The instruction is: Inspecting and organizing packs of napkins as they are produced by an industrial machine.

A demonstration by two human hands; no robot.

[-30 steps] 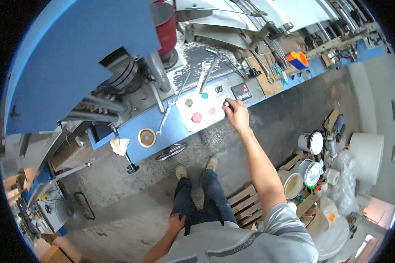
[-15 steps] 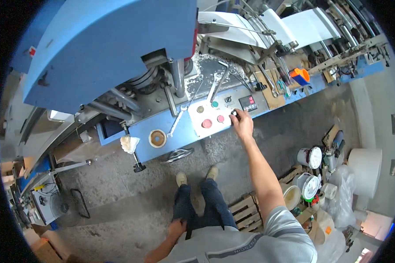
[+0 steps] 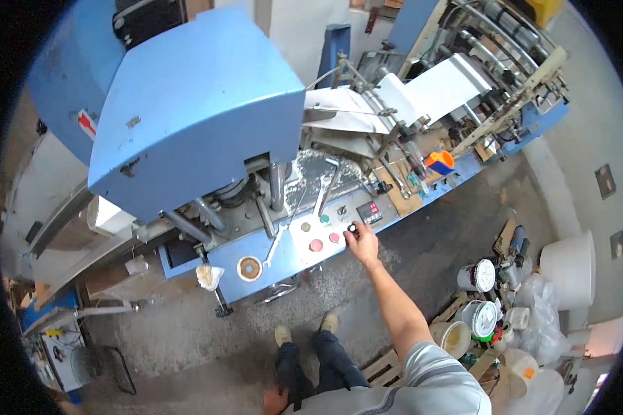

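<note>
My right hand [image 3: 362, 245] reaches forward to the control panel [image 3: 303, 242], its fingers closed round a small black knob [image 3: 351, 228]. Just left of those fingers sit a pink push button [image 3: 334, 237] and a larger red one [image 3: 316, 245]. Beyond the hand, a small display [image 3: 369, 212] glows with red digits. My left hand [image 3: 275, 400] hangs beside my left thigh at the lower edge, and its fingers are too unclear to read.
Several wrenches, one a combination wrench [image 3: 277, 245], lie on the machine bed. A tape roll [image 3: 249, 268] rests at its left end. The blue machine housing [image 3: 194, 117] rises behind. A white paper web [image 3: 443, 86] runs far right. Buckets [image 3: 476, 275] stand on the floor at right.
The view has tilted up, showing more of the machine's top and the far wall. My right hand stays on the knob; my left hand remains low by my thigh.
</note>
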